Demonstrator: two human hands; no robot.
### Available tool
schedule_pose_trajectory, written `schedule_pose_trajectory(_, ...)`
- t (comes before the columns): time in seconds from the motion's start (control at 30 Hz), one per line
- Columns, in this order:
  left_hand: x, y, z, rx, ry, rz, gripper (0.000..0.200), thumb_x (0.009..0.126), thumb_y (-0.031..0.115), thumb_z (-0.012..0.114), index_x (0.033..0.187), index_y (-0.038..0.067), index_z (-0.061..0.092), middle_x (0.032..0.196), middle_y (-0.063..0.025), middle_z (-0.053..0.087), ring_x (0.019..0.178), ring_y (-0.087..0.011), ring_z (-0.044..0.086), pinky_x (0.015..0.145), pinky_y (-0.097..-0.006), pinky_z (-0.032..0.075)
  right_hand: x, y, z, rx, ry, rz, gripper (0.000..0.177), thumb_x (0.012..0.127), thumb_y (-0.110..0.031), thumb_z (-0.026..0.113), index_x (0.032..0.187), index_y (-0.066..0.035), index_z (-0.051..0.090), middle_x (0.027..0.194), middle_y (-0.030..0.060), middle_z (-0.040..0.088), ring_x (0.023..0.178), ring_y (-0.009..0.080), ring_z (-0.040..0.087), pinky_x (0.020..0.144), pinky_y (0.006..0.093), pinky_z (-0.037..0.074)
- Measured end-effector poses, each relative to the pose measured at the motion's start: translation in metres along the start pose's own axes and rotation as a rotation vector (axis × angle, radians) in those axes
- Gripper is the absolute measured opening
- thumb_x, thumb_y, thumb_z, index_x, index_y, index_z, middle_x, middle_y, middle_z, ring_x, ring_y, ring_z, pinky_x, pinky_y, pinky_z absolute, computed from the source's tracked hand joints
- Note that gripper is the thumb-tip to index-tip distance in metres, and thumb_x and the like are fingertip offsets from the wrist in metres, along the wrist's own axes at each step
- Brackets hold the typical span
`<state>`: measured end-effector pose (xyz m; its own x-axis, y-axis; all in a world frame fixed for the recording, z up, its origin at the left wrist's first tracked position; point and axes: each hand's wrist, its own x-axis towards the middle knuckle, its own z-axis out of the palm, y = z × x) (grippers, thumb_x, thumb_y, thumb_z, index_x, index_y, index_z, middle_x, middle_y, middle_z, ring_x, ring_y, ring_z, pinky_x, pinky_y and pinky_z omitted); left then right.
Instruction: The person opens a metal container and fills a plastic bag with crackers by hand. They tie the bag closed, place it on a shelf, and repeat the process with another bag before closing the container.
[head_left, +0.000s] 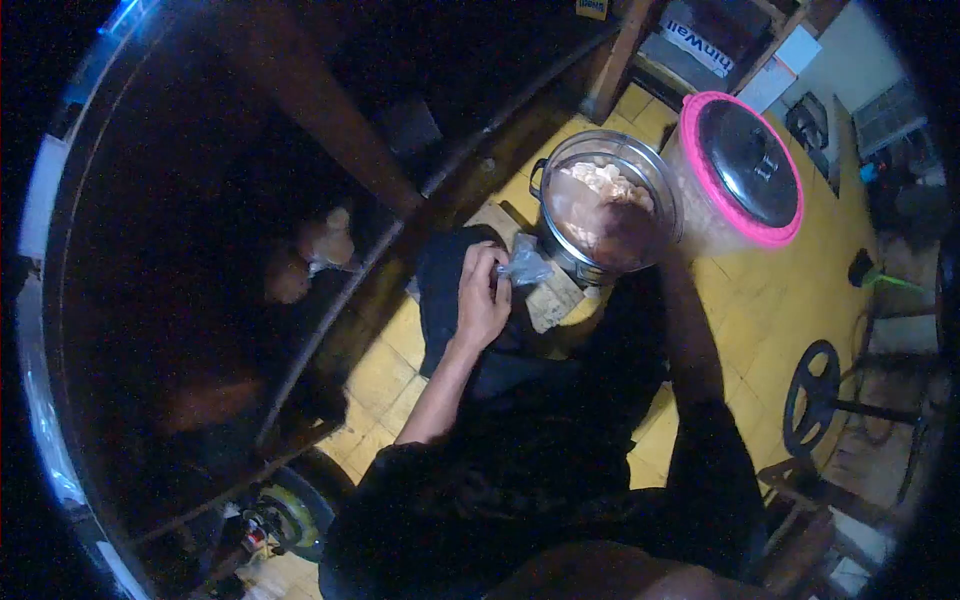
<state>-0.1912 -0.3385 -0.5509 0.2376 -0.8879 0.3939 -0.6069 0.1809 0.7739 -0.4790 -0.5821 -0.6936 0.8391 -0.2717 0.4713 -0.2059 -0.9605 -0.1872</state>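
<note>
My left hand [484,292] is closed on a small clear plastic bag [528,262], just left of a steel pot [585,262]. The pot has side handles and holds pale, lumpy pieces of food [605,180]; I cannot make out their kind. Over the food, inside the pot's rim, is my right hand [628,232]. It is dark and smeared, so its fingers and anything in them cannot be made out. A low wooden board [552,303] lies beside the pot, below the bag.
Right of the pot stands a clear tub with a pink rim [690,150] and a dark lid [748,160]. A black wheel [812,398] is farther right on the yellow tiled floor [740,300]. A dark glossy panel [200,250] fills the left side.
</note>
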Motion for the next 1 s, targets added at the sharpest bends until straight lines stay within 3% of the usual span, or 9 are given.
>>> schedule_pose_trajectory(0.1, 0.003, -0.001, -0.008, -0.159, -0.054, -0.013, 0.017, 0.072, -0.015, 0.051, 0.068, 0.000, 0.059, 0.106, -0.0154, 0.059, 0.094, -0.0282, 0.060, 0.078, -0.0320, 0.046, 0.002, 0.027, -0.001, -0.200, -0.082, 0.438, 0.021, 0.082, -0.023, 0.062, 0.089, -0.004, 0.067, 0.083, 0.0130, 0.066, 0.078, 0.0246, 0.065, 0.072, 0.0351, 0.053)
schedule_pose_trajectory(0.27, 0.011, 0.001, -0.015, -0.207, -0.054, 0.047, 0.016, 0.075, -0.011, 0.052, 0.073, 0.000, 0.063, 0.096, -0.0131, 0.066, 0.083, -0.0232, 0.064, 0.072, -0.0302, 0.048, 0.003, -0.018, 0.014, -0.439, -0.447, 0.625, 0.018, 0.080, -0.020, 0.061, 0.084, -0.003, 0.067, 0.082, 0.0140, 0.067, 0.078, 0.0271, 0.066, 0.072, 0.0362, 0.053)
schedule_pose_trajectory(0.47, 0.037, 0.007, 0.017, -0.319, -0.103, -0.284, 0.015, 0.085, 0.002, 0.053, 0.083, 0.001, 0.068, 0.069, -0.0091, 0.065, 0.063, -0.0181, 0.062, 0.061, -0.0295, 0.047, -0.008, -0.013, 0.068, -0.283, -0.764, 0.574, 0.017, 0.072, -0.014, 0.061, 0.078, 0.000, 0.068, 0.082, 0.0177, 0.067, 0.079, 0.0317, 0.066, 0.069, 0.0388, 0.053)
schedule_pose_trajectory(0.6, 0.066, -0.004, 0.060, -0.190, -0.039, -0.022, 0.016, 0.085, 0.004, 0.056, 0.091, 0.003, 0.070, 0.069, -0.0103, 0.067, 0.057, -0.0132, 0.062, 0.055, -0.0272, 0.047, 0.027, -0.046, 0.006, -0.120, -0.713, 0.577, 0.025, 0.071, -0.018, 0.065, 0.091, -0.004, 0.069, 0.095, 0.0187, 0.067, 0.086, 0.0329, 0.065, 0.078, 0.0415, 0.051)
schedule_pose_trajectory(0.67, 0.079, 0.013, 0.067, -0.191, -0.165, -0.255, 0.016, 0.084, 0.003, 0.056, 0.092, 0.002, 0.070, 0.078, -0.0130, 0.069, 0.069, -0.0186, 0.066, 0.065, -0.0304, 0.050, 0.029, -0.061, -0.024, 0.019, -0.582, 0.636, 0.030, 0.071, -0.019, 0.067, 0.098, -0.007, 0.069, 0.098, 0.0173, 0.066, 0.089, 0.0327, 0.064, 0.082, 0.0410, 0.050)
schedule_pose_trajectory(0.73, 0.090, -0.001, 0.089, -0.223, -0.105, -0.173, 0.018, 0.082, 0.001, 0.054, 0.092, 0.001, 0.070, 0.086, -0.0155, 0.069, 0.079, -0.0239, 0.067, 0.075, -0.0333, 0.050, 0.038, -0.061, -0.042, 0.198, -0.110, 0.577, 0.033, 0.071, -0.021, 0.069, 0.101, -0.007, 0.069, 0.098, 0.0172, 0.066, 0.090, 0.0323, 0.064, 0.083, 0.0395, 0.049)
schedule_pose_trajectory(0.8, 0.097, -0.006, 0.100, -0.149, -0.106, -0.066, 0.022, 0.080, -0.002, 0.053, 0.095, 0.001, 0.069, 0.091, -0.0147, 0.069, 0.083, -0.0236, 0.066, 0.079, -0.0329, 0.050, 0.057, -0.085, -0.083, 0.135, -0.013, 0.709, 0.031, 0.076, -0.017, 0.068, 0.104, -0.004, 0.067, 0.096, 0.0156, 0.067, 0.087, 0.0257, 0.065, 0.079, 0.0363, 0.051)
schedule_pose_trajectory(0.9, 0.103, 0.008, 0.115, -0.114, -0.151, -0.020, 0.029, 0.076, -0.005, 0.051, 0.100, -0.001, 0.067, 0.100, -0.0158, 0.068, 0.094, -0.0254, 0.064, 0.087, -0.0332, 0.047, 0.066, -0.089, -0.098, 0.830, 0.362, 0.983, 0.032, 0.081, -0.018, 0.066, 0.110, -0.006, 0.064, 0.100, 0.0160, 0.066, 0.088, 0.0238, 0.064, 0.083, 0.0349, 0.050)
schedule_pose_trajectory(1.0, 0.109, 0.018, 0.126, -0.248, -0.293, -0.078, 0.032, 0.075, -0.003, 0.052, 0.105, -0.002, 0.065, 0.109, -0.0181, 0.065, 0.104, -0.0254, 0.060, 0.094, -0.0328, 0.044, 0.062, -0.090, -0.099, 0.533, 0.258, 0.827, 0.033, 0.079, -0.020, 0.068, 0.110, -0.010, 0.065, 0.102, 0.0206, 0.065, 0.090, 0.0250, 0.064, 0.082, 0.0361, 0.050)
